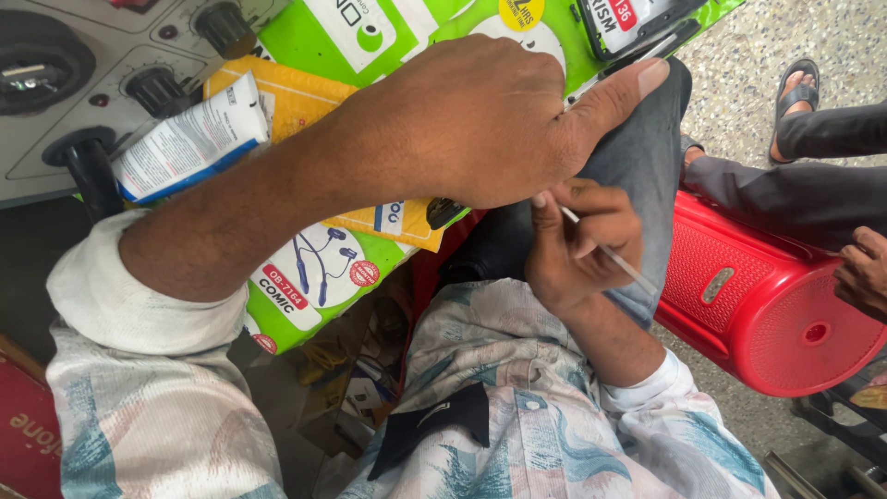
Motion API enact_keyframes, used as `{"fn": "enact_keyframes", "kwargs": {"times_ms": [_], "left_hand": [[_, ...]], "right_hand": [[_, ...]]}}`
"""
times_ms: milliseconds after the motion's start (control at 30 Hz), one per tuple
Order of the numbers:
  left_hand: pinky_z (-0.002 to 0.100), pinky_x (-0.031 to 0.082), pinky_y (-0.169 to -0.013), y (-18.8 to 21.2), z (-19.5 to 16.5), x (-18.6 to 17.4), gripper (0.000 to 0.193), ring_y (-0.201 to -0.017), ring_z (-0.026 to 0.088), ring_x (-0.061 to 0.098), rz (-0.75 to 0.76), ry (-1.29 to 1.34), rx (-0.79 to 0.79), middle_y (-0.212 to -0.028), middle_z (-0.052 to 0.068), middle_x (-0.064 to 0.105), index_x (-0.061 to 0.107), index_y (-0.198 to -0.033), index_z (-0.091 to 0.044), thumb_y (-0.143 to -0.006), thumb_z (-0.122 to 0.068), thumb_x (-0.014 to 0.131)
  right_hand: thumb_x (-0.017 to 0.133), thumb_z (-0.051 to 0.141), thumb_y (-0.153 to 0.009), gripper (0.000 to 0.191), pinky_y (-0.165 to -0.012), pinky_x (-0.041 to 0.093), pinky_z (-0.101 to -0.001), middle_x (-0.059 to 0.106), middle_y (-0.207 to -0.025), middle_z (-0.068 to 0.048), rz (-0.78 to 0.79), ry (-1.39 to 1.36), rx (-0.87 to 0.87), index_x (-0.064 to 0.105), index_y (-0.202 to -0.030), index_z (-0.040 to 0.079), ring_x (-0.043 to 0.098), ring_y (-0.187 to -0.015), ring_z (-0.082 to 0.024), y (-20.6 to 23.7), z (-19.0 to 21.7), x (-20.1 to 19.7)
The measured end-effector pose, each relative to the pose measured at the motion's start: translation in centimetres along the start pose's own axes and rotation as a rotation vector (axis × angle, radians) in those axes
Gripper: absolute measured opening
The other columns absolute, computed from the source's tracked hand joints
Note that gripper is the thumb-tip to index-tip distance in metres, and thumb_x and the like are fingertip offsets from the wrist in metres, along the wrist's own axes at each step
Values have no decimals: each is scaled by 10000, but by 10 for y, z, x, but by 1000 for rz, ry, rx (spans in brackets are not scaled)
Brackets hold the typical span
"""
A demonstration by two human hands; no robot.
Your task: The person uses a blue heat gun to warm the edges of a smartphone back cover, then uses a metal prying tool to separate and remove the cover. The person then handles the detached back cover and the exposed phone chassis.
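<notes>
1. Patterned shirt sleeves [517, 434] with rolled white cuffs fill the foreground, seen from just above.
2. A thin white stick-like tool [610, 254] is pinched between thumb and fingertips of the right hand [577, 245], which is closed on it just left of the red plastic stool [767, 296]; the pinch appears suited to fine, steady work, the tip being aimed under the other hand.
3. To the left of the stool and above the right hand, the left hand [490, 120] is laid palm down with the thumb stretched out; whether anything is gripped beneath it cannot be told, since the palm hides it.
4. Green packaged earphones [314, 273] and a yellow padded envelope [296, 102] are stacked further left of the stool, seemingly as a lap-level work surface.
5. A white tube [189, 139] is rested on that stack beside a grey panel with black knobs [139, 65].
6. Another person's hand [864, 273] and dark trouser legs are seen at the stool's far side.
</notes>
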State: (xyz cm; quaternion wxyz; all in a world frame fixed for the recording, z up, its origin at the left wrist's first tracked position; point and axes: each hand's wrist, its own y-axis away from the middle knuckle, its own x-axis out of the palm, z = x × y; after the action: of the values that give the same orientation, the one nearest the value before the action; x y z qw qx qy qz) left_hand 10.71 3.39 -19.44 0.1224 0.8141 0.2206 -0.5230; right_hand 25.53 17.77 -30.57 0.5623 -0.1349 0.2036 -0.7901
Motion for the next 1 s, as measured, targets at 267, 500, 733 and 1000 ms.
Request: {"fn": "enact_keyframes", "kwargs": {"times_ms": [267, 500, 733, 1000], "left_hand": [[506, 520, -491, -1, 0, -6, 670, -560, 357, 675, 9, 12, -1, -662, 191, 645, 392, -1553, -83, -967, -315, 620], [534, 515, -572, -2, 6, -9, 603, -645, 401, 679, 75, 109, -39, -717, 197, 661, 341, -1602, -157, -1024, -240, 495], [360, 592, -901, -13, 26, 8, 485, -975, 223, 748, -202, 917, 41, -1130, 133, 723, 386, -1510, -30, -1163, -349, 270], [344, 532, -1038, -11, 7, 19, 726, -1123, 202, 662, -410, 1882, 190, -1252, 135, 652, 456, -1458, -14, -1065, -605, 298]], "right_hand": [[710, -135, -982, 407, -799, 637, -307, 642, -1002, -167, -137, -145, -7, 367, -965, 84, 741, -926, -218, -4, -1, 1], [699, -90, -1024, 376, -862, 646, -327, 660, -1001, -156, -227, -195, 35, 370, -1021, 93, 754, -933, -203, -28, -13, -24], [571, 110, -1174, 197, -660, 529, -314, 527, -813, -72, -295, -545, 288, 464, -1301, 3, 554, -699, -140, -69, -12, -62], [658, 257, -1105, 283, -490, 281, -180, 481, -720, 29, 243, -161, 410, 687, -1169, -17, 390, -551, -21, -151, 66, -89]]}}
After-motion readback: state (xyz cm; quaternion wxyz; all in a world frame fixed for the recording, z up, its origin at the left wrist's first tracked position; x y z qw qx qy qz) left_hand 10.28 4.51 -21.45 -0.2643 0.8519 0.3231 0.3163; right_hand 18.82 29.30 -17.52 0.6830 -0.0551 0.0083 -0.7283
